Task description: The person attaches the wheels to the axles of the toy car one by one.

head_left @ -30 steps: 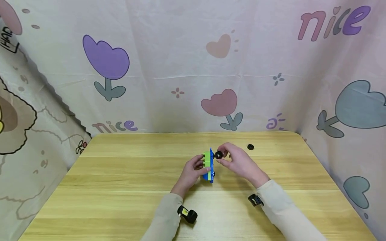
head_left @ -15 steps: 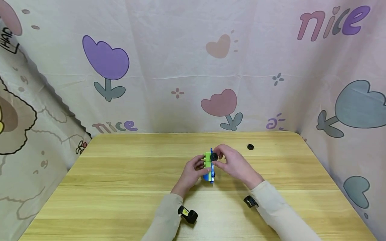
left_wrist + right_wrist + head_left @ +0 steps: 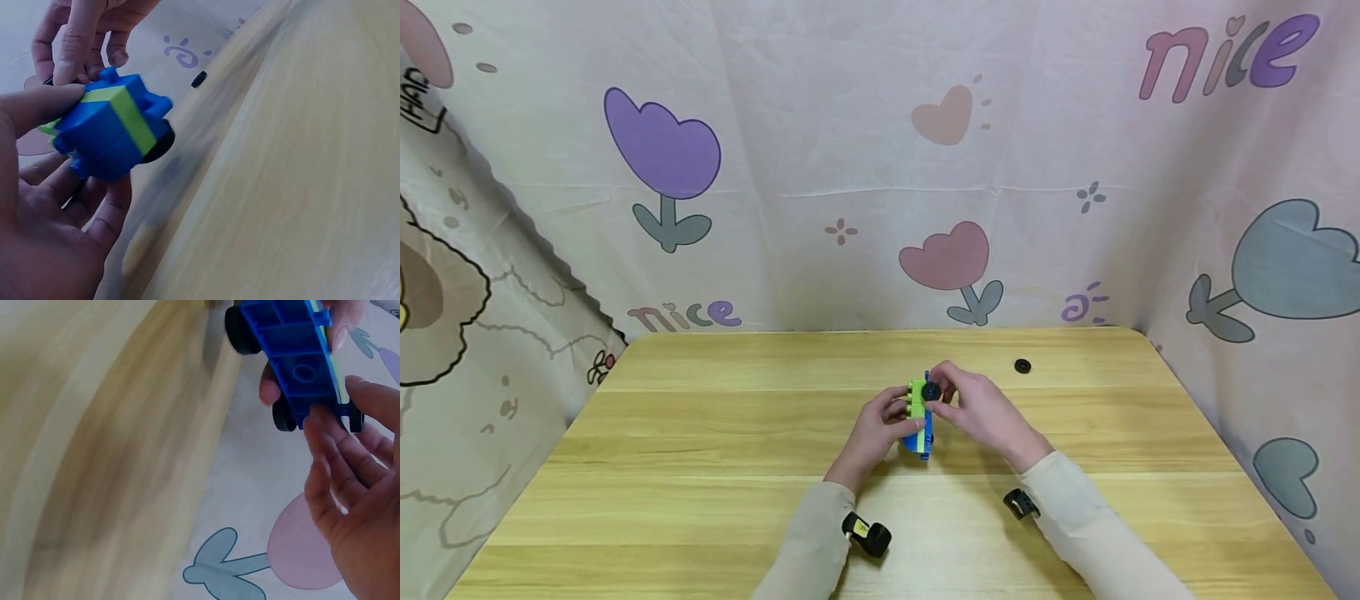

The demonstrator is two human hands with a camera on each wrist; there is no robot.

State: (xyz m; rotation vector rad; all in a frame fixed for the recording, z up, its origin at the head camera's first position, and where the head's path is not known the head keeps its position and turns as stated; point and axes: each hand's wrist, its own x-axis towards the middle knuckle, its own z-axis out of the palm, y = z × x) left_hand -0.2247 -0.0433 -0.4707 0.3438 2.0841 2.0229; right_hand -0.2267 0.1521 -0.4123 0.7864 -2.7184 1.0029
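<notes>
My left hand (image 3: 872,433) grips a small toy car (image 3: 917,410) of blue and lime-green blocks, held on its side above the table. Toward the right wrist camera faces its hollow blue underside (image 3: 290,347), with two black wheels on one side. At the opposite side, my right hand (image 3: 988,410) pinches a black wheel (image 3: 931,392) against the car's far end; in the right wrist view this wheel (image 3: 356,417) sits at the end of a blue peg. Another blue peg (image 3: 322,317) on that side is bare. How firmly the pinched wheel sits I cannot tell.
A loose black wheel (image 3: 1022,366) lies on the wooden table (image 3: 700,458) beyond my right hand; it also shows in the left wrist view. A printed cloth (image 3: 820,150) hangs behind the table's back edge and along both sides.
My right hand has moved left, bringing the wheel from beside the car up against it. The car has turned slightly in my left hand, which otherwise stays in place.
</notes>
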